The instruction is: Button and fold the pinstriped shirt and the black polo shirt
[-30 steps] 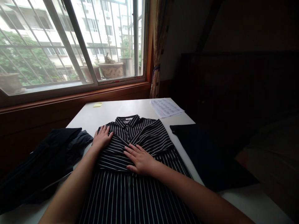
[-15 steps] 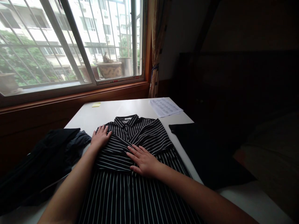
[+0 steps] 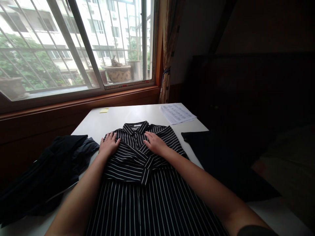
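A black shirt with white stripes (image 3: pixel 130 200) lies spread on the white table (image 3: pixel 118 114), its collar toward the window. Both sleeves are folded inward across the chest and overlap, with a cuff near the middle. My left hand (image 3: pixel 109 144) rests flat on the shirt's left shoulder, fingers apart. My right hand (image 3: pixel 155 143) lies on the upper chest just below the collar, over the right sleeve, its fingers stretched out. Neither hand grips the cloth. The right forearm covers part of the shirt's right side.
Dark crumpled clothes (image 3: pixel 56 164) lie at the left edge of the table. A dark folded cloth (image 3: pixel 221 160) lies to the right. Printed papers (image 3: pixel 177 113) and a yellow sticky note (image 3: pixel 104 110) are at the back, below a barred window (image 3: pixel 113 39) and a curtain (image 3: pixel 167 65).
My right hand has moved up from the middle of the crossed sleeves to the upper chest, uncovering the cuff. My left hand stays on the shoulder. The view has shifted slightly.
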### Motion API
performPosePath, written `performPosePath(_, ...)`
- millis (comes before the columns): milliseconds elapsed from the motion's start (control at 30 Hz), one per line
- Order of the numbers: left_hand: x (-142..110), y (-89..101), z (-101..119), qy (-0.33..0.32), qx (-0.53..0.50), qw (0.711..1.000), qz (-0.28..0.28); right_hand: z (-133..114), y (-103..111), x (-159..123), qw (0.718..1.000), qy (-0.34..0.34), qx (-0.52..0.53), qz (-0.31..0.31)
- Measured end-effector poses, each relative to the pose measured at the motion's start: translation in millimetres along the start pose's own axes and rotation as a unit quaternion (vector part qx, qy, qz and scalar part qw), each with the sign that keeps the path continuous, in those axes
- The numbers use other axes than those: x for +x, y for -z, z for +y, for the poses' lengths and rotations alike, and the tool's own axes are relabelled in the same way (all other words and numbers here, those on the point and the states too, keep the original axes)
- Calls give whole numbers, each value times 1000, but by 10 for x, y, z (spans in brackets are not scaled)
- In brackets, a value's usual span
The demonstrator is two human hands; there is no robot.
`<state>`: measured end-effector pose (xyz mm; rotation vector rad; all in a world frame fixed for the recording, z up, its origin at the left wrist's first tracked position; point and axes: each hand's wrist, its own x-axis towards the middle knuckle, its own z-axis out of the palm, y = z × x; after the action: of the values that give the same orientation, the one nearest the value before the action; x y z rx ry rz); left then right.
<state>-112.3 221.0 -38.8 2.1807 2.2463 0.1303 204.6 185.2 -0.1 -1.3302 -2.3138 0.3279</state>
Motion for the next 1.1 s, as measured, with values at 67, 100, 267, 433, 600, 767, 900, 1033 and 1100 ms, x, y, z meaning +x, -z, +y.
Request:
performPosePath(67, -9, 9, 7, 0, 0, 1000, 0, 105, -90, 223, 999, -42, -29, -7)
performPosePath(100, -14, 13, 9, -1, 0, 1000, 1, 148, -134, 315, 997, -60, -48, -15)
performPosePath(267, -40, 21, 20, 1, 0, 1000, 12, 324, -288, 579, 988, -116, -93, -51)
performPosePath(433, -62, 35, 39, 0, 4, 1000, 14, 480, -320, 678, 984, -130, -96, -69)
performPosePath(600, -61, 40, 48, 6, 19, 1000, 13, 594, -289, 724, 981, -132, -107, -96)
performPosePath(767, -40, 43, 51, 15, 25, 1000, 4, 656, -278, 701, 983, -113, -116, -92)
performPosePath(900, -37, 50, 55, 15, 29, 999, 0, 733, -251, 652, 985, -97, -118, -81)
performPosePath(1033, -49, 44, 60, 17, 31, 999, -3, 860, -176, 574, 984, -97, -128, -75)
performPosePath(1100, -44, 53, 62, 18, 32, 999, -4, 926, -130, 521, 983, -103, -135, -74)
